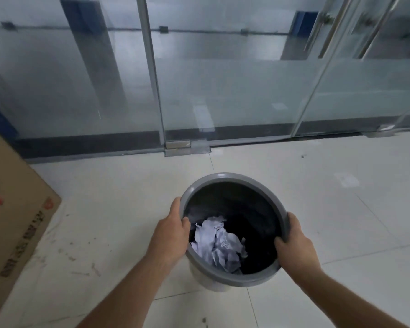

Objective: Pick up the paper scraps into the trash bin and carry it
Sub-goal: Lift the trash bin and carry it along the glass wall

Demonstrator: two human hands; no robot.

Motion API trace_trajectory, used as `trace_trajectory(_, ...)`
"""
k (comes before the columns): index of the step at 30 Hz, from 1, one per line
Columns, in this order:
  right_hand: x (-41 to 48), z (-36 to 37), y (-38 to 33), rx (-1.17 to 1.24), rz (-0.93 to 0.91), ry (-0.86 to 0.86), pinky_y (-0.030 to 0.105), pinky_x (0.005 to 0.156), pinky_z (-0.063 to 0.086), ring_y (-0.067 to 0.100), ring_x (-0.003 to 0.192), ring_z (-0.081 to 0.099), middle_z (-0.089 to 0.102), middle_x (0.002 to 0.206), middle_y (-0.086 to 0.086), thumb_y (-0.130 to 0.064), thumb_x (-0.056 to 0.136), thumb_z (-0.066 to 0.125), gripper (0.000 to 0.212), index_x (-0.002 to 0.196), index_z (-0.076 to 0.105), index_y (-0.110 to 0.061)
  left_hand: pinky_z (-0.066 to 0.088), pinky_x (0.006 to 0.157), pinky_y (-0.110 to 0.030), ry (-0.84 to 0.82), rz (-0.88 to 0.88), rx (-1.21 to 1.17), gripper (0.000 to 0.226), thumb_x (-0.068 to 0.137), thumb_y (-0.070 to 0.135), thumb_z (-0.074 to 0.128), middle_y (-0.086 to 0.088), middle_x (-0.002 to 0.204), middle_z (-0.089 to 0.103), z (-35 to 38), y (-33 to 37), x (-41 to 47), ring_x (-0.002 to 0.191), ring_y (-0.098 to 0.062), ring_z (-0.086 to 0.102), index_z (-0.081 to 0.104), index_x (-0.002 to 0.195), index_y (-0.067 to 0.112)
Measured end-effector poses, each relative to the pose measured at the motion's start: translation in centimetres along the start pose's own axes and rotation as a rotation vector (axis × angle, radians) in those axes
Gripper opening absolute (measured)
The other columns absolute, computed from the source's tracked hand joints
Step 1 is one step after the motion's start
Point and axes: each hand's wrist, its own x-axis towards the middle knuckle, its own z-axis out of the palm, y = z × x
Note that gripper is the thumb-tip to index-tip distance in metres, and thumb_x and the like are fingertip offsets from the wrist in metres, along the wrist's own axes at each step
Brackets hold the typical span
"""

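Both hands, left hand (173, 235) and right hand (296, 245), are gripping the bin (223, 178) rim at lower centre; crumpled paper (219, 245) is lying inside; bare floor (341, 221) is spreading right.

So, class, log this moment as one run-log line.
left hand: grips bin rim | right hand: grips rim | trash bin: holds paper scraps

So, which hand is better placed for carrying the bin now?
Neither alone: left hand and right hand both grip opposite sides of the trash bin rim, thumbs inside. The paper scraps lie nearer the left.
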Motion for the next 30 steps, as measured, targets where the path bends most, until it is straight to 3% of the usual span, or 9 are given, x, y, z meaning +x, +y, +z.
trace_trajectory(5,-4.9,-16.9,-16.1,0.017,-0.103,0.004,0.032,0.066,0.040,0.030,0.069,0.050,0.058,0.083,0.008,-0.004,0.082,0.051,0.059,0.134,0.035,-0.026,0.048,0.047,-0.029,0.052,0.008,-0.069,0.034,0.099,0.024,0.039,-0.001,0.078,0.065,-16.2,16.1,-5.1,0.061,-0.018,0.062,0.034,0.130,0.038)
trace_trajectory(8,-7.8,-27.0,-25.7,0.044,-0.175,0.014,0.032,0.071,0.040,0.034,0.079,0.059,0.065,0.092,0.011,-0.004,0.080,0.054,0.063,0.136,0.038,-0.028,0.049,0.051,-0.031,0.125,0.036,-0.065,0.041,0.099,0.024,0.039,-0.001,0.079,0.065,-26.1,25.9,-8.0,0.062,-0.019,0.062,0.031,0.137,0.037)
trace_trajectory(11,-10.3,-35.7,-34.0,0.018,-0.221,0.021,0.036,0.082,0.047,0.038,0.107,0.064,0.069,0.118,0.018,-0.010,0.079,0.058,0.076,0.146,0.029,-0.029,0.051,0.070,-0.035,0.192,0.023,0.010,0.055,0.099,0.026,0.040,-0.008,0.096,0.069,-34.9,34.9,-10.6,0.083,-0.027,0.067,0.021,0.149,0.033)
trace_trajectory(13,-12.1,-40.7,-38.8,-0.008,-0.247,0.009,0.035,0.092,0.048,0.034,0.114,0.063,0.064,0.127,0.019,-0.017,0.080,0.058,0.081,0.151,0.020,-0.028,0.048,0.089,-0.032,0.251,-0.008,0.077,0.061,0.098,0.028,0.042,-0.016,0.123,0.066,-39.6,40.0,-12.0,0.111,-0.030,0.064,0.015,0.153,0.032)
trace_trajectory(15,-14.1,-44.9,-42.6,0.008,-0.280,0.005,0.033,0.095,0.049,0.031,0.115,0.063,0.063,0.129,0.018,-0.022,0.079,0.057,0.082,0.151,0.018,-0.029,0.045,0.096,-0.029,0.305,-0.010,0.094,0.064,0.097,0.030,0.044,-0.014,0.136,0.059,-43.5,44.1,-13.6,0.121,-0.026,0.059,0.013,0.153,0.031)
trace_trajectory(22,-18.6,-52.0,-48.7,0.075,-0.401,0.030,0.028,0.100,0.047,0.027,0.123,0.059,0.062,0.132,0.014,-0.024,0.075,0.061,0.084,0.150,0.024,-0.031,0.035,0.113,-0.028,0.399,0.090,0.083,0.073,0.091,0.032,0.050,-0.006,0.156,0.036,-51.4,49.1,-17.5,0.140,-0.024,0.042,0.013,0.153,0.028)
trace_trajectory(26,-19.8,-52.5,-49.5,0.113,-0.440,0.031,0.028,0.100,0.048,0.026,0.122,0.059,0.064,0.130,0.008,-0.030,0.063,0.057,0.085,0.145,0.035,-0.034,0.038,0.109,-0.025,0.451,0.093,0.020,0.067,0.092,0.028,0.050,-0.005,0.153,0.043,-53.2,50.4,-19.9,0.134,-0.023,0.049,0.020,0.152,0.030)
trace_trajectory(30,-20.9,-53.0,-50.5,0.139,-0.441,0.047,0.028,0.101,0.047,0.027,0.123,0.058,0.062,0.133,0.007,-0.023,0.070,0.063,0.082,0.147,0.035,-0.028,0.040,0.106,-0.025,0.469,0.107,-0.022,0.065,0.094,0.026,0.051,-0.004,0.148,0.049,-54.6,51.1,-21.0,0.130,-0.022,0.053,0.022,0.152,0.029)
